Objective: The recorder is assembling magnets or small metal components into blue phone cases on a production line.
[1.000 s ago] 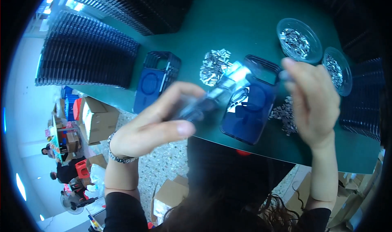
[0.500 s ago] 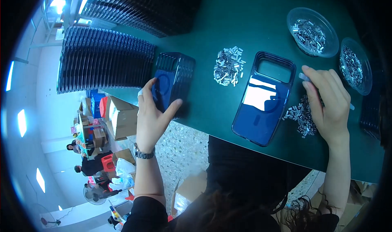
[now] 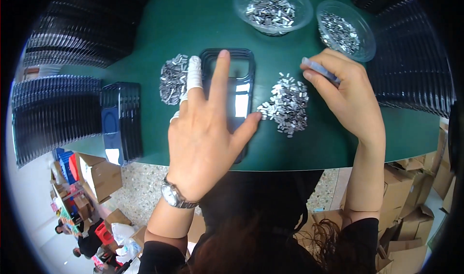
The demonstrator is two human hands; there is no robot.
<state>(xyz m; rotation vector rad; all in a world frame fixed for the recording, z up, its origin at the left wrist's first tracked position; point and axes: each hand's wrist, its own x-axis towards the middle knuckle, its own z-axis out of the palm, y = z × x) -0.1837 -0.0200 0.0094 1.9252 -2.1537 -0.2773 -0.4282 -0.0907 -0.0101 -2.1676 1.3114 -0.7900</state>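
Note:
A dark blue translucent phone case (image 3: 240, 88) lies upright on the green table, with what looks like several rims nested at its top end. My left hand (image 3: 203, 114) lies over it, fingers spread, the index fingertip near the camera cutout and the thumb by the right edge. White wrapping covers the middle finger, and much of the case is hidden beneath the hand. In my right hand (image 3: 345, 88) a slim translucent pen-like stick (image 3: 321, 71) is pinched between thumb and fingers. That hand hovers right of a pile of small silvery metal pieces (image 3: 288, 105).
Another pile of silvery pieces (image 3: 173, 81) sits left of the case. Two clear bowls, a near-round one (image 3: 307, 13) and a tilted one (image 3: 369, 44), hold more. Stacked cases stand at left (image 3: 58, 114) and right (image 3: 411, 56), with a shorter stack (image 3: 130, 124) nearer.
My left hand has moved from the short stack at left onto the case in the middle. The view has turned and shifted right. My right hand still holds the stick.

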